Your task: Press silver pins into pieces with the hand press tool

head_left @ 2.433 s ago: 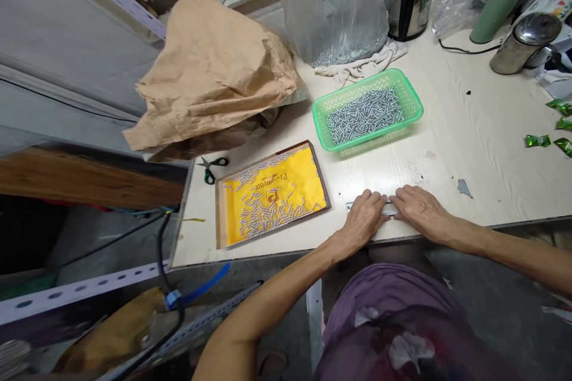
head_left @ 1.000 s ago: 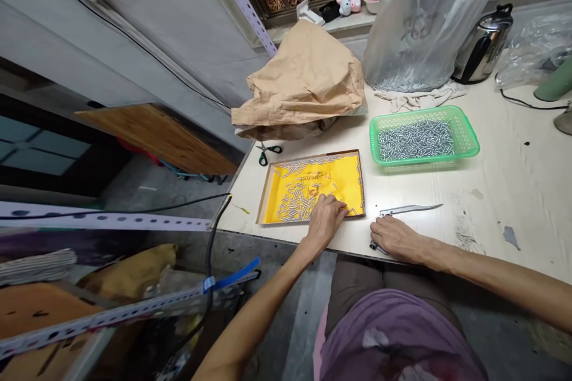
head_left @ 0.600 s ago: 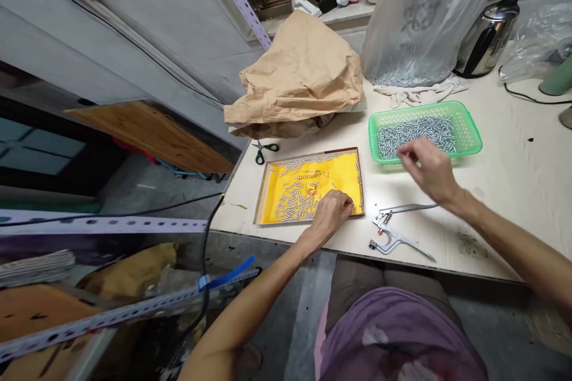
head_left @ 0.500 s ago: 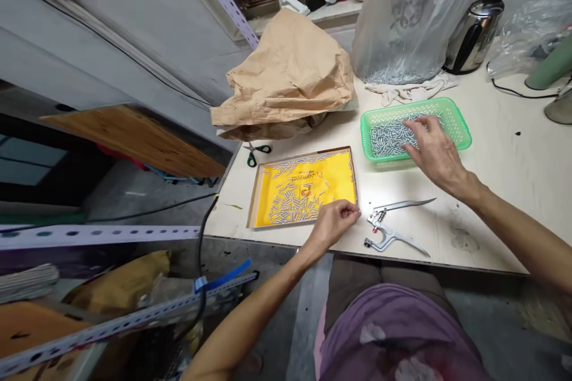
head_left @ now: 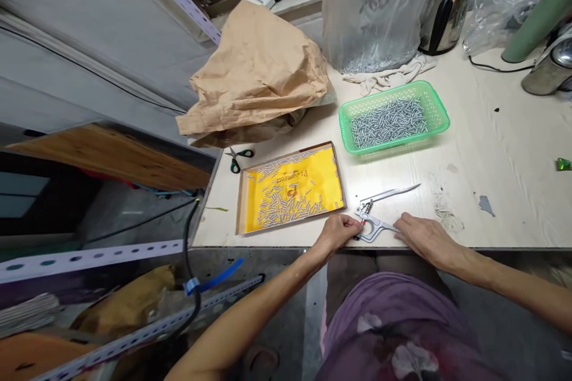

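Silver snap-fastener pliers [head_left: 374,227] lie on the table near its front edge, with jaws to the left and handles spread. My right hand [head_left: 424,241] has its fingertips closed on the end of the lower handle. By the jaws, my left hand [head_left: 337,232] is closed in a pinch; whatever lies between its fingertips is too small to make out. Behind the pliers, a green plastic basket [head_left: 393,146] holds many small metal pins. To the left, a shallow cardboard tray [head_left: 242,202] with a yellow lining contains more small metal pieces, mostly heaped at its front.
Green-handled scissors [head_left: 235,164] lie behind the tray's left corner. A crumpled brown paper bag [head_left: 263,65] and a clear plastic bag [head_left: 375,12] stand at the back, beside a cloth [head_left: 386,77] and a steel kettle [head_left: 447,9]. A black cable [head_left: 201,232] hangs at the table's left edge.
My right hand has come down from over the green basket to the pliers' lower handle. My left hand stays pinched and is now against the pliers' jaw end. The view has shifted right.
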`<state>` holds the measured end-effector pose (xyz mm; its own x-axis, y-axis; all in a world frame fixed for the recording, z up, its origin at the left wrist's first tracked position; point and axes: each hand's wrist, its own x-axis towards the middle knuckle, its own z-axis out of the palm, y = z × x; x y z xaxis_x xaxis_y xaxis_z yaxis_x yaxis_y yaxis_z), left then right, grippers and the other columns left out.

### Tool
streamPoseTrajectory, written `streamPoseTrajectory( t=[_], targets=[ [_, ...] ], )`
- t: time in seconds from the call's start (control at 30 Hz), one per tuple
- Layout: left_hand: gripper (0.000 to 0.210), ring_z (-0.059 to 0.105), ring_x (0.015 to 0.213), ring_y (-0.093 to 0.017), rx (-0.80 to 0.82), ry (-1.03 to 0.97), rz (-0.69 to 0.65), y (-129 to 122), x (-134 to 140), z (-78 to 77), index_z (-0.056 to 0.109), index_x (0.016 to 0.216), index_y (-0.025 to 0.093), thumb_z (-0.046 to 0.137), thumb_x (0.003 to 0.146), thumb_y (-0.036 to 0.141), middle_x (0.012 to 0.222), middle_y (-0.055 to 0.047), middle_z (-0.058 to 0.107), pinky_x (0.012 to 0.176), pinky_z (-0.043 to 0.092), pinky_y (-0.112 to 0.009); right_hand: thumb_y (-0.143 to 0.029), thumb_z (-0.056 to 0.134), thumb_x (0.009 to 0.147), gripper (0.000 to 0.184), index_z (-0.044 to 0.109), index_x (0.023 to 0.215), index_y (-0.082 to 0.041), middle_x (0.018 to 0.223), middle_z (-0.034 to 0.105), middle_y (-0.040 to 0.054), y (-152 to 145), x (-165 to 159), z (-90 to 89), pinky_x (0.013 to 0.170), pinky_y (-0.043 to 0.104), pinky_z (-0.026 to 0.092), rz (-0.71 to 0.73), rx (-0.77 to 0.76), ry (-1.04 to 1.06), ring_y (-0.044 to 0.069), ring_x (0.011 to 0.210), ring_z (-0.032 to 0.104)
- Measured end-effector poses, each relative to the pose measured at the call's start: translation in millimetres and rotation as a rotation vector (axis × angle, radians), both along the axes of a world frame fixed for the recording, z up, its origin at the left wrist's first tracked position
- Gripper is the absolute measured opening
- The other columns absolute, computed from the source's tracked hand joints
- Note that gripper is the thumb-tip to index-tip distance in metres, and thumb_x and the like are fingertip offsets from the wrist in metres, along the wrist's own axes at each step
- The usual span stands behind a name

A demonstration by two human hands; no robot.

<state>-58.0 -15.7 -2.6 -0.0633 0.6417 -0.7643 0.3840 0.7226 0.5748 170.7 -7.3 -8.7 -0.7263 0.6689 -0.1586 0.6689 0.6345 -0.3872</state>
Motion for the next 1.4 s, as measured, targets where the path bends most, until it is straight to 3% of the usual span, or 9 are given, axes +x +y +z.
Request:
streamPoseTrajectory(
  t=[0.23, 0.43, 0.5, 0.57, 0.67, 0.97, 1.2, 1.3, 1.4],
  targets=[
    [0.015, 0.03, 0.034, -0.004, -0.036, 0.06, -0.118, 2, -1, -0.8, 0.059, 0.062, 0.013, 0.063, 0.071, 0.024, 0.036, 0.009, 0.041, 0.038, 0.02, -0.019, -0.007, 0.038, 0.091, 0.019, 0.054, 0.091, -0.018, 0.084, 0.057, 0.0037, 0, -1, -2.7, 0.052, 0.026, 0.025, 0.014, -0.017, -0.049, 0.013, 0.063, 0.05],
    [0.014, 0.032, 0.033, -0.004, -0.083, 0.083, -0.109, 1, 3, 1.7, 0.062, 0.066, 0.012, 0.063, 0.073, 0.024, 0.035, 0.009, 0.04, 0.037, 0.021, -0.017, -0.024, 0.047, 0.092, 0.016, 0.058, 0.102, -0.019, 0.103, 0.062, 0.011, 8, 2, -2.6, 0.068, 0.031, 0.04, 0.031, 0.093, -0.084, 0.022, 0.088, 0.057],
    [0.013, 0.033, 0.033, -0.005, -0.091, 0.09, -0.066, -1, 5, 2.7, 0.062, 0.067, 0.012, 0.063, 0.073, 0.023, 0.035, 0.009, 0.039, 0.037, 0.022, -0.017, -0.041, 0.062, 0.083, 0.046, 0.052, 0.121, -0.018, 0.127, 0.054, 0.0181, 18, 5, -5.4, 0.086, 0.042, 0.04, 0.022, 0.196, -0.039, 0.031, 0.114, 0.05],
    [0.011, 0.034, 0.033, -0.005, -0.098, 0.088, -0.028, -3, 7, 3.7, 0.063, 0.07, 0.012, 0.063, 0.074, 0.022, 0.036, 0.01, 0.039, 0.037, 0.024, -0.017, -0.057, 0.071, 0.069, 0.086, 0.039, 0.137, -0.015, 0.144, 0.039, 0.0237, 29, 7, -9.7, 0.1, 0.053, 0.031, 0.019, 0.267, -0.007, 0.038, 0.132, 0.033],
    [0.011, 0.035, 0.033, -0.005, -0.103, 0.087, 0.009, -5, 9, 4.1, 0.063, 0.072, 0.012, 0.063, 0.074, 0.022, 0.038, 0.01, 0.04, 0.036, 0.025, -0.017, -0.068, 0.07, 0.061, 0.107, 0.032, 0.142, -0.009, 0.143, 0.039, 0.0275, 39, 8, -17.8, 0.105, 0.06, 0.021, 0.03, 0.279, -0.022, 0.041, 0.135, 0.028],
    [0.016, 0.035, 0.034, -0.004, -0.063, 0.058, 0.054, -8, 10, 3.3, 0.063, 0.071, 0.011, 0.068, 0.071, 0.026, 0.041, 0.01, 0.041, 0.035, 0.024, -0.016, -0.065, 0.065, 0.069, 0.1, 0.03, 0.141, -0.005, 0.127, 0.052, 0.0239, 28, -1, -15.4, 0.102, 0.052, 0.031, -0.11, 0.298, -0.002, 0.038, 0.12, 0.043],
    [0.016, 0.037, 0.037, -0.006, -0.067, 0.111, -0.024, -10, 11, 3.5, 0.064, 0.076, 0.011, 0.061, 0.079, 0.026, 0.043, 0.009, 0.04, 0.038, 0.027, -0.018, -0.043, 0.071, 0.076, 0.059, 0.05, 0.119, -0.007, 0.101, 0.058, 0.0172, 24, -6, -2.7, 0.077, 0.039, 0.041, -0.101, 0.245, -0.044, 0.03, 0.093, 0.05],
    [0.016, 0.053, 0.053, -0.011, 0.137, 0.287, -0.202, -18, 10, 5.8, 0.064, 0.076, 0.013, 0.061, 0.081, 0.028, 0.058, 0.003, 0.054, 0.05, 0.04, -0.021, -0.036, 0.073, 0.075, 0.046, 0.055, 0.108, -0.009, 0.097, 0.058, 0.0152, 22, -7, -4.4, 0.073, 0.036, 0.04, -0.102, 0.226, -0.05, 0.029, 0.09, 0.05],
    [0.016, 0.061, 0.089, -0.019, 0.569, 0.499, -0.436, -22, 15, 5.6, 0.063, 0.096, 0.017, 0.058, 0.085, 0.028, 0.096, -0.007, 0.064, 0.073, 0.049, -0.029, -0.034, 0.072, 0.077, 0.039, 0.055, 0.104, -0.012, 0.097, 0.058, 0.0141, 20, -8, -7.3, 0.072, 0.035, 0.04, -0.094, 0.237, -0.041, 0.028, 0.089, 0.05]
  ],
)
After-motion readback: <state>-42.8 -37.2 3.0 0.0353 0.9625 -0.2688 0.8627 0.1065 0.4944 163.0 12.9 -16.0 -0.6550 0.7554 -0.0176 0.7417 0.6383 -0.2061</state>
